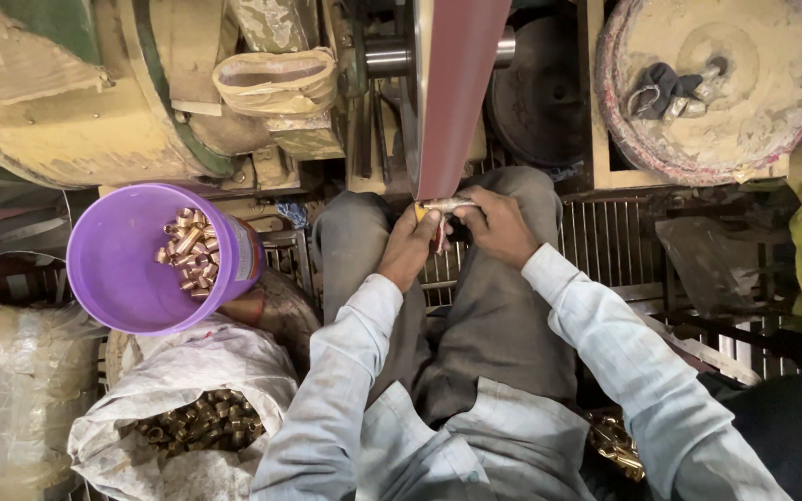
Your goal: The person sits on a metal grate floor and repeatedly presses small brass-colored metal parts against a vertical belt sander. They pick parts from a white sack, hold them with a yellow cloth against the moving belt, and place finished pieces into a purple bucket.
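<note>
white sack [187, 371] of brass parts | both hands [457, 232] pinch brass fitting [445, 205]

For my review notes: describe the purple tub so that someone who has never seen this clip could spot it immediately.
Start at the reddish sanding belt running down the middle, where both hands hold a small metal piece. Look to the person's left: the purple tub sits above an open white sack of brass fittings. It is the only round, brightly coloured container, with a small heap of brass pieces inside.
</note>
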